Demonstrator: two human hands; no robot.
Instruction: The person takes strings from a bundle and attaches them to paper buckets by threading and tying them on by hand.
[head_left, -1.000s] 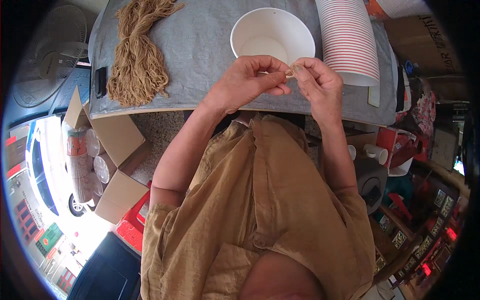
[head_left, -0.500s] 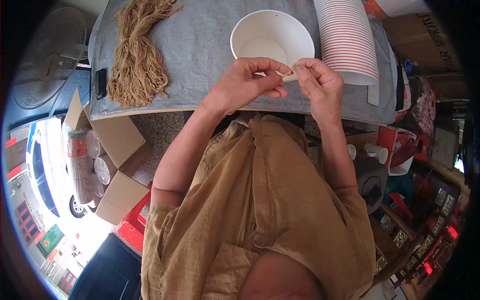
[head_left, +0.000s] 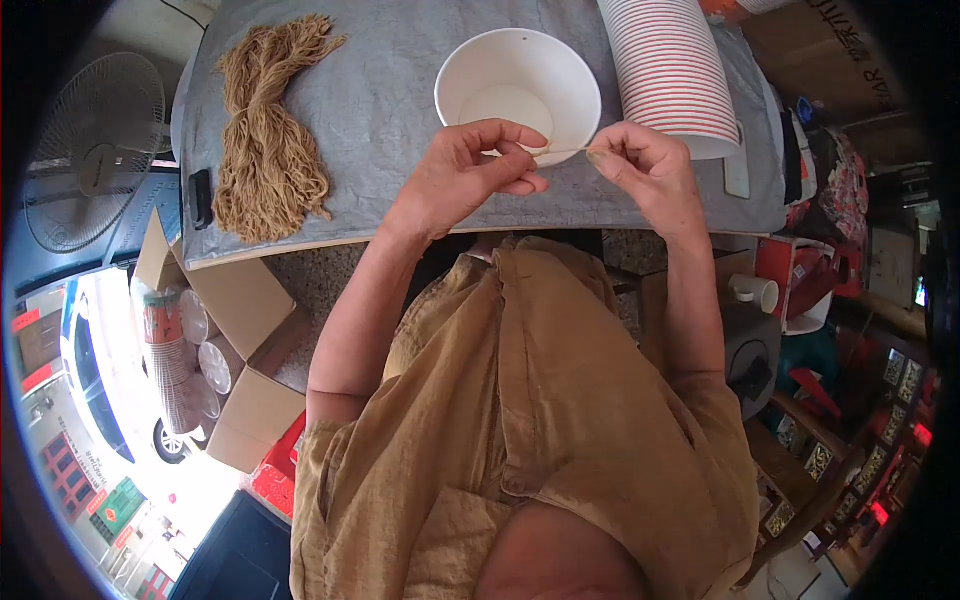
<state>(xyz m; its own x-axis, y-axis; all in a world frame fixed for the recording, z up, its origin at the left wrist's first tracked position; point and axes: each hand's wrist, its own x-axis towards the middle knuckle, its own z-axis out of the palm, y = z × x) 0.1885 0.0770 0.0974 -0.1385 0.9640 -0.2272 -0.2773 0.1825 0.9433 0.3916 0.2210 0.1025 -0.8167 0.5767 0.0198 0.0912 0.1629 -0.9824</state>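
A short length of thin string (head_left: 562,150) stretches between my two hands, in front of the near rim of a white paper bucket (head_left: 520,85). My left hand (head_left: 470,170) pinches one end between thumb and index finger, its other fingers curled. At the other end my right hand (head_left: 648,170) is closed in a pinch, thumb against the fingertips. The bucket is tilted toward me in view, with a small hole near its far rim. Off to the left lies a bundle of tan string (head_left: 268,140), tied near its middle.
A long nested stack of white paper buckets with red rims (head_left: 675,80) lies at the table's right. The grey-covered table (head_left: 380,110) has a black object (head_left: 201,198) at its left edge. A fan (head_left: 95,155) and an open cardboard box (head_left: 240,300) stand left.
My hands have drawn apart, and the string between them is now pulled straight. The view has shifted slightly, so the table things appear a little further left.
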